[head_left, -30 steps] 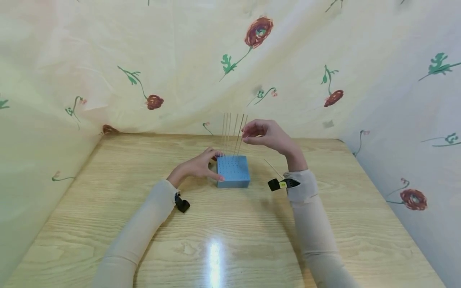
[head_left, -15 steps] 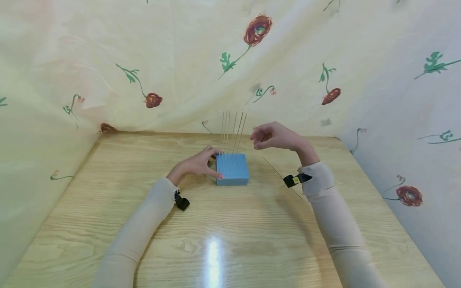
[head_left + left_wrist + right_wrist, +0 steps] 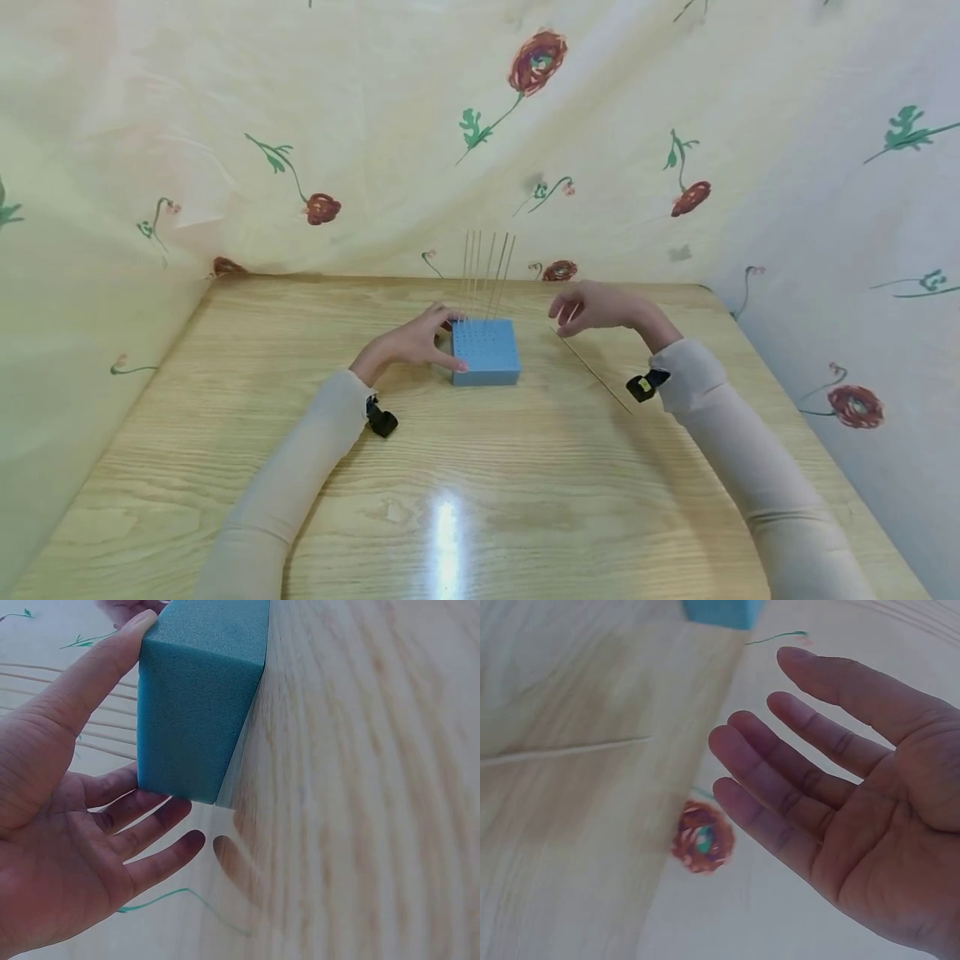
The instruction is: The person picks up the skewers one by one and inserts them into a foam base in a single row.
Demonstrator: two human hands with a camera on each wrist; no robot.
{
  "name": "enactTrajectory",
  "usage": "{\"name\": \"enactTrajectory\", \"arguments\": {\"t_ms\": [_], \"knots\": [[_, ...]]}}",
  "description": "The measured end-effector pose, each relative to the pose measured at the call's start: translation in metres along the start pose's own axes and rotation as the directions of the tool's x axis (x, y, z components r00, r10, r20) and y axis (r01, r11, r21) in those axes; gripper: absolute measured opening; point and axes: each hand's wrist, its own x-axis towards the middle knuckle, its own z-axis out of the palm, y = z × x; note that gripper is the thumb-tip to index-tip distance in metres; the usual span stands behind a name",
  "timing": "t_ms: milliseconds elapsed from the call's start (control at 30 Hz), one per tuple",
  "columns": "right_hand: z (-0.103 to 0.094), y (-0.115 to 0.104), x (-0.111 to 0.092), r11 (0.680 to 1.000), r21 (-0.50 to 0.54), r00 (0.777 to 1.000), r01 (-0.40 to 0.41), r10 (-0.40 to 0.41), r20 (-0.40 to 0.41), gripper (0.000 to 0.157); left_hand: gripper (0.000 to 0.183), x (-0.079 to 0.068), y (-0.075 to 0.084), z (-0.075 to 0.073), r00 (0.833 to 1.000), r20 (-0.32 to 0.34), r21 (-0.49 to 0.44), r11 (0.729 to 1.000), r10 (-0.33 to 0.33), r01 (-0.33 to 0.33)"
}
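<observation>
A blue foam block dotted with small holes sits on the table. Several thin wooden sticks stand upright from holes along its far side. My left hand holds the block at its left side, thumb on the near top edge and fingertips at the far end, as the left wrist view shows. To the right of the block, my right hand is over the table with fingers spread and slightly bent, nothing between them. Below its fingertips lies a loose wooden stick, slanting across the tabletop; the right wrist view shows its tip near the fingers.
The wood-grain table meets a flower-printed cloth hanging at the back and both sides. A black wrist camera sits on the left wrist, another camera on the right.
My right hand has moved away from the standing sticks, rightward and down toward the loose stick, uncovering that stick along its length. My left hand and the block have stayed put.
</observation>
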Motion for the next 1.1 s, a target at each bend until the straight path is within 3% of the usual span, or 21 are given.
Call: {"name": "enactTrajectory", "arguments": {"t_ms": [467, 733, 1100], "knots": [[0.02, 0.056, -0.002, 0.999, -0.039, 0.998, -0.005, 0.003, -0.065, 0.023, 0.089, 0.002, -0.001, -0.001, 1.0, 0.003, 0.001, 1.0, 0.004, -0.004], [0.026, 0.069, -0.002, 0.999, -0.032, 0.998, -0.04, 0.039, -0.042, 0.025, 0.091, 0.001, 0.0, -0.001, 1.0, 0.004, -0.002, 1.0, -0.004, 0.004], [0.032, 0.071, 0.004, 0.998, -0.006, 0.996, -0.069, 0.069, -0.059, 0.032, 0.09, 0.002, -0.003, -0.002, 1.0, -0.002, -0.002, 1.0, -0.005, 0.005]]}}
